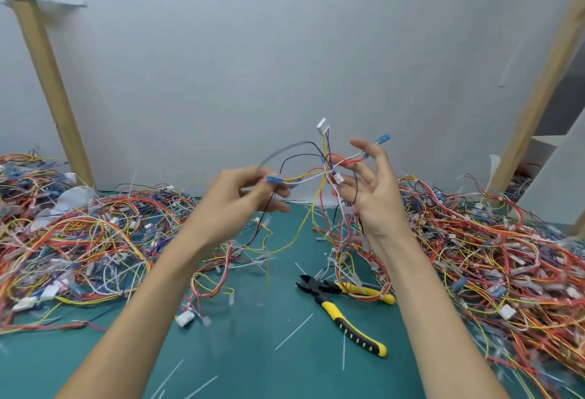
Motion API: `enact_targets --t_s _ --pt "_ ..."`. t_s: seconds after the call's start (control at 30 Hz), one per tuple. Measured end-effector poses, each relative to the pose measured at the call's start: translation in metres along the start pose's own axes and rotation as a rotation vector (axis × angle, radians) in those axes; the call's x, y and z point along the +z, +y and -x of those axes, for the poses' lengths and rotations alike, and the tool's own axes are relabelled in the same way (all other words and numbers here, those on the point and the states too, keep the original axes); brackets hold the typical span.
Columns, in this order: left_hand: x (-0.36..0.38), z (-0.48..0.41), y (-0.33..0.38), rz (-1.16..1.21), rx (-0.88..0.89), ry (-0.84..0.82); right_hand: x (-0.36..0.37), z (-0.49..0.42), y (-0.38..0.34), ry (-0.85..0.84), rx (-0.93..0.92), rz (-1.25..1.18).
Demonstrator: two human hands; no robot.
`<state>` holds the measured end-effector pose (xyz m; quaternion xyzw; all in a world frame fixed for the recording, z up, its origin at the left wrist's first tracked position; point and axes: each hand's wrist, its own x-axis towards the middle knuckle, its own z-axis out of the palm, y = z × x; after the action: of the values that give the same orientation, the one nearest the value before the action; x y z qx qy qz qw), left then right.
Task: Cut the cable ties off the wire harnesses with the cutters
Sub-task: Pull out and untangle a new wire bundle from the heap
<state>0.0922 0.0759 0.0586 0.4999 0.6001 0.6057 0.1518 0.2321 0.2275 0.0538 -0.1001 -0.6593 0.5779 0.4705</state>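
Observed from the head view: I hold one harness raised at the centre of the frame, above the green tabletop.

- Left hand: fingers curled, pinching the wires beside a blue connector.
- Right hand: fingers spread apart and mostly straight, with wires running across them. I see no firm pinch there.
- Cutters: lying on the tabletop, lower centre-right of the frame, in neither hand. One yellow handle runs under stray wires at the edge of the right pile.
- A second pile fills the left of the frame. Loose cut ties litter the tabletop.

Judgement: the step in hand is inspection, finding the ties left on this harness. I cannot make out a tie among the raised wires.

Recommended: fan the wires apart until a tie stands out from its bundle. Then keep the left pinch close to that tie and free the right hand for the cutters. Lift the cutters clear of the overlying wires first. Close the blades on the strap only, well off the insulation.
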Motion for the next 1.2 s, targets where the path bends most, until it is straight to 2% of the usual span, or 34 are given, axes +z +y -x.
enact_targets --t_s 0.1,0.23,0.33,0.4,0.5,0.6,0.7,0.83,0.9,1.0,1.2 --pt "-0.016 -0.003 0.001 -0.002 0.024 0.13 -0.002 0.0 0.006 0.061 -0.016 0.119" --pt "-0.034 -0.005 0.002 0.355 -0.045 0.238 -0.005 0.001 0.012 0.174 0.006 0.186" --pt "-0.034 -0.005 0.008 0.579 0.0 0.192 -0.006 0.0 0.017 0.185 0.099 0.179" --pt "-0.032 -0.004 0.007 0.587 0.053 0.107 -0.006 0.0 0.017 0.186 0.211 0.129" --pt "-0.028 -0.003 -0.002 0.342 0.033 -0.004 -0.007 0.001 0.014 0.151 0.331 -0.053" --pt "-0.02 -0.002 -0.016 -0.011 -0.119 -0.094 -0.008 0.001 0.006 0.13 0.336 -0.221" --pt "-0.01 -0.004 -0.037 -0.305 -0.165 -0.159 -0.005 0.0 0.001 0.121 0.274 -0.219" --pt "0.008 0.0 -0.058 -0.515 -0.206 -0.405 -0.001 -0.001 -0.002 0.09 0.193 -0.207" --pt "0.017 0.003 -0.066 -0.614 -0.204 -0.455 -0.001 -0.001 -0.003 0.07 0.18 -0.219" --pt "0.029 0.006 -0.076 -0.673 -0.187 -0.401 -0.001 0.0 -0.001 0.037 0.182 -0.252" --pt "0.021 0.005 -0.092 -0.739 -0.147 -0.09 -0.005 0.0 0.0 0.017 0.25 -0.335"
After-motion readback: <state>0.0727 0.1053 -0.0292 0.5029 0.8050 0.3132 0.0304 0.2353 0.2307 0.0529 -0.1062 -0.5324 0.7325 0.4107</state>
